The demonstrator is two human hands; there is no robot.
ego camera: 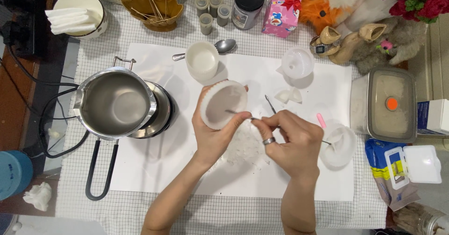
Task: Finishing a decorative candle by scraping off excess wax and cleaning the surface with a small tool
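My left hand (213,134) grips a white ribbed silicone mould cup (223,104), tilted so its greyish inside faces me. My right hand (292,141), with a ring on one finger, holds a thin metal tool (241,114) whose tip reaches into the cup. Below the cup, a pile of white wax scrapings (243,148) lies on the white paper sheet (154,169). A second thin metal pick (270,104) rests on the paper just right of the cup.
A steel pouring pot (114,101) sits on a small hotplate at left. A white cup (202,59), a spoon (224,46), white moulds (298,62) (339,145), a lidded steel box (390,104), a wipes pack (397,169) and plush toys (327,3) surround the sheet.
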